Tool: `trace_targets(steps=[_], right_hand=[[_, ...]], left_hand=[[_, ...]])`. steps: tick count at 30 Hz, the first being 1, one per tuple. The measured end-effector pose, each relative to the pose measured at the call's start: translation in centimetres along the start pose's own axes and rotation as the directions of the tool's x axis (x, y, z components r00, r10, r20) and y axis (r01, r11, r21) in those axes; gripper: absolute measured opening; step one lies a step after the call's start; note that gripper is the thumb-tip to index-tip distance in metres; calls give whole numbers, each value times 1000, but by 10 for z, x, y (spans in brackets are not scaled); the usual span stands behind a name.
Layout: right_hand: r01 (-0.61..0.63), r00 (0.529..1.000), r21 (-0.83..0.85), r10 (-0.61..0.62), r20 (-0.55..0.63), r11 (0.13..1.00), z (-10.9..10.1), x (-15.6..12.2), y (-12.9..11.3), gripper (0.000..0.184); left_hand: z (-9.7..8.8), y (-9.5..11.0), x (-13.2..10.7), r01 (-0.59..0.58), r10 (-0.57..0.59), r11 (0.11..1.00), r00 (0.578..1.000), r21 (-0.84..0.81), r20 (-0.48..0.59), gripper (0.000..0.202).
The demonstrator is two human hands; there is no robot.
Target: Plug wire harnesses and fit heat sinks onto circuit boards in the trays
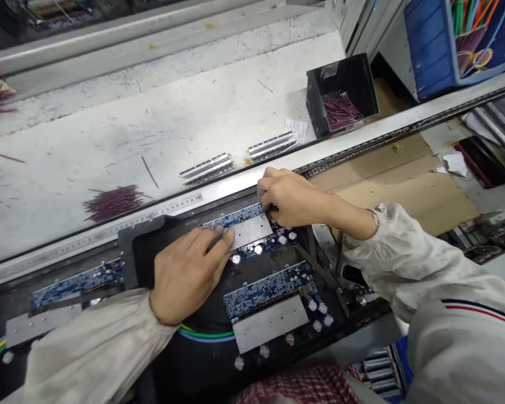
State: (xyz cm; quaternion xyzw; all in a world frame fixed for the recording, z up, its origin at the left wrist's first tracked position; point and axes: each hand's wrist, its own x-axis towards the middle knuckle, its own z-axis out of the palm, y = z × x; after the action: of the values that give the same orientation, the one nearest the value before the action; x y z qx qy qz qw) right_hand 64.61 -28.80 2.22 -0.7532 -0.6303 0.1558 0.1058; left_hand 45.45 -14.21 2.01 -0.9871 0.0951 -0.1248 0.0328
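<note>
My left hand [191, 266] lies flat, fingers stretched out, pressing on the metal heat-sink plate [252, 230] of a blue circuit board [235, 216] held in a black carrier [151, 241]. At that board's far right corner, my right hand [290, 196] is closed in a pinch; what it grips is hidden under the fingers. A second blue board [265, 289] with its own metal plate [271, 322] lies nearer to me in the same carrier.
A third blue board [76, 280] lies at the left. Two metal heat-sink strips [208, 167] [271, 145] and a pile of maroon pins [111, 202] rest on the white bench beyond a steel ruler [109, 230]. A black bin [340, 92] of pins stands at the back right.
</note>
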Motion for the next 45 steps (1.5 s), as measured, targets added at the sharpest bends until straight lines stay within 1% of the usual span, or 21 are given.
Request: trace_targets(steps=[4, 7, 9, 11, 13, 15, 16, 18, 19, 20, 21, 22, 24, 26, 29, 32, 35, 37, 39, 42, 45], right_hand=[[61, 997, -58, -64, -37, 996, -4, -9, -4, 13], [102, 994, 18, -101, -51, 995, -12, -19, -16, 25], [132, 991, 58, -132, -8, 990, -14, -22, -27, 39], [138, 988, 38, -140, 64, 990, -10, -22, -37, 46], [131, 986, -4, -130, 108, 991, -4, -18, -42, 44], [155, 983, -17, -153, 106, 988, 1, -14, -40, 42], [182, 979, -16, -179, 98, 983, 3, -13, -38, 42], [232, 970, -11, -231, 83, 973, 4, -11, -32, 43], [249, 966, -13, -247, 79, 969, 5, -11, -30, 43], [257, 964, -20, -255, 76, 966, 5, -11, -29, 43], [262, 963, -30, -259, 69, 965, 5, -12, -29, 44], [263, 964, -42, -260, 55, 964, 6, -12, -29, 45], [265, 964, -76, -264, 24, 961, 8, -13, -31, 46], [272, 962, -128, -274, 2, 954, 10, -14, -34, 43], [268, 962, -247, -270, 27, 931, 10, -13, -38, 39], [272, 961, -346, -270, 54, 898, 9, -12, -40, 37], [302, 951, -372, -305, 53, 877, 9, -12, -39, 37], [317, 945, -363, -324, 45, 876, 9, -12, -38, 36], [322, 944, -339, -327, 44, 884, 9, -12, -37, 36], [314, 949, -279, -311, 56, 908, 8, -12, -35, 35], [306, 952, -236, -298, 68, 922, 6, -12, -34, 38]], left_hand=[[0, 0, -1, 24, -24, 999, 1000, -27, 3, 23], [1, 2, -1, 48, -47, 998, 999, -39, 20, 23], [1, 4, -2, 64, -62, 997, 998, -45, 31, 22], [0, 4, -3, 86, -83, 994, 995, -59, 52, 23], [-3, 0, -3, 116, -104, 988, 989, -106, 108, 26], [-7, -9, -4, 136, -91, 965, 976, -224, 200, 30], [-10, -15, -5, 144, -66, 940, 966, -310, 249, 31], [-12, -26, -6, 196, -36, 849, 948, -491, 315, 31], [-12, -31, -7, 246, -63, 794, 943, -556, 327, 29], [-11, -34, -9, 309, -123, 742, 935, -595, 333, 29], [-9, -37, -10, 381, -206, 692, 918, -613, 338, 30], [-7, -38, -11, 451, -290, 644, 891, -618, 348, 33], [-1, -38, -13, 554, -395, 561, 832, -616, 389, 37], [3, -37, -14, 611, -411, 490, 791, -622, 453, 36], [5, -34, -13, 644, -405, 418, 763, -641, 504, 32], [6, -33, -12, 638, -414, 399, 766, -658, 492, 30], [9, -33, -12, 643, -402, 363, 761, -674, 509, 32], [11, -35, -11, 655, -373, 319, 751, -685, 545, 32], [12, -36, -12, 652, -336, 298, 756, -698, 563, 32], [11, -37, -13, 625, -300, 303, 779, -720, 550, 30], [11, -37, -14, 612, -287, 306, 789, -729, 543, 29]])
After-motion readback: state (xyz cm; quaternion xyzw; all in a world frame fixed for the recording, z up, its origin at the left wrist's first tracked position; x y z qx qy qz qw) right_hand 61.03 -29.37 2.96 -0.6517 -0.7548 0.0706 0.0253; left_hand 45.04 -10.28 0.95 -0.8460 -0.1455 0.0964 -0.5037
